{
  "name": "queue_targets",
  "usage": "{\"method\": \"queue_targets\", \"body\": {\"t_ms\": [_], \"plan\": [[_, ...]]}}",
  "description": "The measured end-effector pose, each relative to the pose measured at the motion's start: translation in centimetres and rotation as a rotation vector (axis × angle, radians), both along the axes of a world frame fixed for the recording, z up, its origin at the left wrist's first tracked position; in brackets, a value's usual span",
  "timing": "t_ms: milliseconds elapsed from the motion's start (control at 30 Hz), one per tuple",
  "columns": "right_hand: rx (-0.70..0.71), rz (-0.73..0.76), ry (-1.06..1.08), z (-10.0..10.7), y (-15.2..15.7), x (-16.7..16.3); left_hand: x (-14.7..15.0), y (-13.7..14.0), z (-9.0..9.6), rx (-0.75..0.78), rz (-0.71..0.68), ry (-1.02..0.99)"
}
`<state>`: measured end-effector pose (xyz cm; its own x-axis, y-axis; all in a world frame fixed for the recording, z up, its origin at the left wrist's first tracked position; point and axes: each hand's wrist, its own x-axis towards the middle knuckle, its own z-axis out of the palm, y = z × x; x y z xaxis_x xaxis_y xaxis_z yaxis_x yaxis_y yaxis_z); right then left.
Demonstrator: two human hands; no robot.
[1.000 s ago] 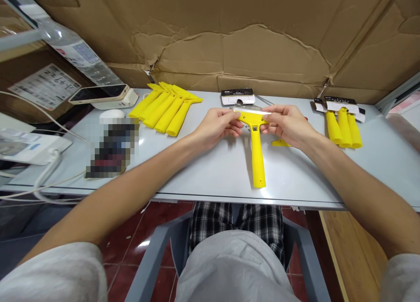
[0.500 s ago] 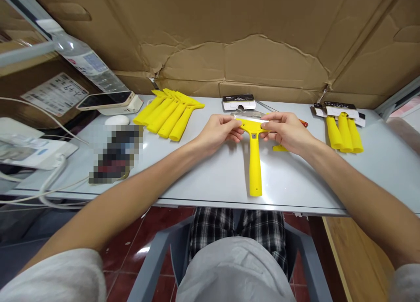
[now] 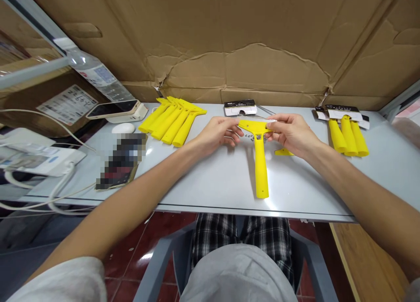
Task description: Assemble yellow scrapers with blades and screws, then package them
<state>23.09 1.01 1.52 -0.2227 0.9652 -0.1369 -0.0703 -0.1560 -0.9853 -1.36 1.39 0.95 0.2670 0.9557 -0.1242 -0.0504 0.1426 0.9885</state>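
Holding: my left hand (image 3: 217, 135) and right hand (image 3: 291, 133) pinch the yellow plastic T-shaped scraper (image 3: 259, 155) head.
Advice: I'd keep it level.

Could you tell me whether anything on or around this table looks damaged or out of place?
The brown cardboard sheet behind the grey table is torn and creased along a ragged edge. A small loose yellow plastic piece lies apart beside the right hand. The yellow plastic scrapers otherwise sit in tidy groups.

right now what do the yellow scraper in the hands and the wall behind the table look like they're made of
Yellow scraper: probably moulded plastic, uniform bright colour, smooth with a slight sheen. Wall: corrugated cardboard, matte brown, with creases and torn top layers.
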Motion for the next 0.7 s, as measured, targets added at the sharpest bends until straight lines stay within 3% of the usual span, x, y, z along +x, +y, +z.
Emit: {"method": "queue_targets", "body": {"t_ms": [133,200,433,600,700], "plan": [[0.013,-0.018,-0.011,0.1,0.5,0.5,-2.0,1.7,0.6,0.191,0.2,0.198],[0.011,-0.011,-0.018,0.2,0.5,0.6,-2.7,2.1,0.9,0.285,0.228,0.312],[0.038,-0.019,-0.06,0.2,0.5,0.8,-4.2,2.1,0.8,0.633,-0.024,0.882],[0.03,-0.059,-0.058,0.2,1.1,1.2,-2.6,1.7,-1.3,0.895,-0.154,0.881],[0.047,-0.052,-0.046,0.1,1.3,1.3,-1.4,1.4,-2.8,0.925,-0.229,0.839]]}}
